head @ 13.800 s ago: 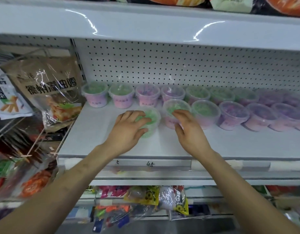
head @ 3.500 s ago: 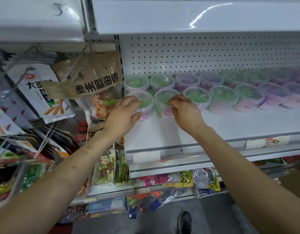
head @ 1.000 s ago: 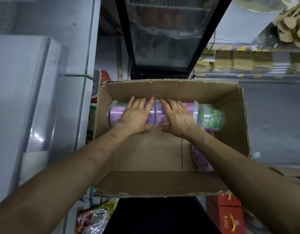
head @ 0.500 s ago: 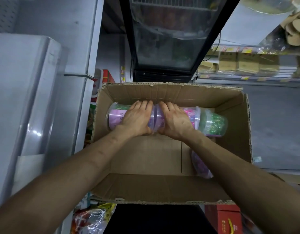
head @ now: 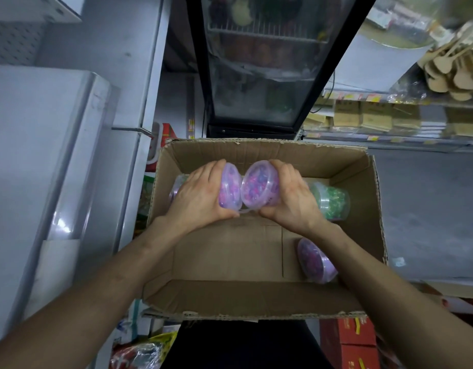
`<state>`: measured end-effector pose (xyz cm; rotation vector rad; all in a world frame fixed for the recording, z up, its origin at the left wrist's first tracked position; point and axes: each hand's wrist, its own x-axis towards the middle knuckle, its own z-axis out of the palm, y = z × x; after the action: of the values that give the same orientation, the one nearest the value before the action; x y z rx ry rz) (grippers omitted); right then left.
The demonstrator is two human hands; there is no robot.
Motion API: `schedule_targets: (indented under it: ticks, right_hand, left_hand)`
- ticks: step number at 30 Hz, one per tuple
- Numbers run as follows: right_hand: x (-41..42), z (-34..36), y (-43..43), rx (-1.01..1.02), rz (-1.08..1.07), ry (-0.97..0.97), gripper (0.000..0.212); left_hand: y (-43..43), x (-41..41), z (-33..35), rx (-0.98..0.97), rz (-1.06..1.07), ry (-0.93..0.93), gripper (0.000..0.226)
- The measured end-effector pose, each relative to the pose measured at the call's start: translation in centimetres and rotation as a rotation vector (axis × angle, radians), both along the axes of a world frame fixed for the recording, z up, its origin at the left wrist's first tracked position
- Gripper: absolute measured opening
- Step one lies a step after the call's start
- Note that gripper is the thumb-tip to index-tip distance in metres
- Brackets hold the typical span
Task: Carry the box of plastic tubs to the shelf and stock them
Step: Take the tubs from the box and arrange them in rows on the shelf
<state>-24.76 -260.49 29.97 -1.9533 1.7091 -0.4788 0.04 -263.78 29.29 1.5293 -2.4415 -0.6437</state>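
Observation:
An open cardboard box sits below me. Inside it my left hand grips a clear tub of purple pieces, and my right hand grips another purple tub. Both tubs are tilted up, lids facing me, and touch each other above the box floor. A green tub lies on its side behind my right hand. Another purple tub lies by the box's right wall. A further tub peeks out behind my left hand.
A black glass-door cooler stands beyond the box. A white cabinet is on the left. Shelves with brown boxes and wooden spoons run on the right. Red cartons stand at the lower right, by the grey floor.
Since the shelf frames I have turned to the box. In the last half second both hands lifted two purple tubs out of the row and tilted their lids towards me.

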Motion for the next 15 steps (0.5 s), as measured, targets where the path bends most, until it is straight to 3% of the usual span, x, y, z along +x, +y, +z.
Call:
schedule_targets:
  ticks: [7, 15]
  right_hand:
    - [-1.3, 2.3, 2.3, 0.011, -0.113, -0.204, 0.111]
    - [-3.3, 4.7, 4.1, 0.030, -0.082, -0.438, 0.109]
  left_hand:
    - [1.8, 1.2, 1.5, 0.161, 0.169, 0.238, 0.140]
    - [5.3, 2.7, 3.0, 0.224, 0.318, 0.451, 0.125]
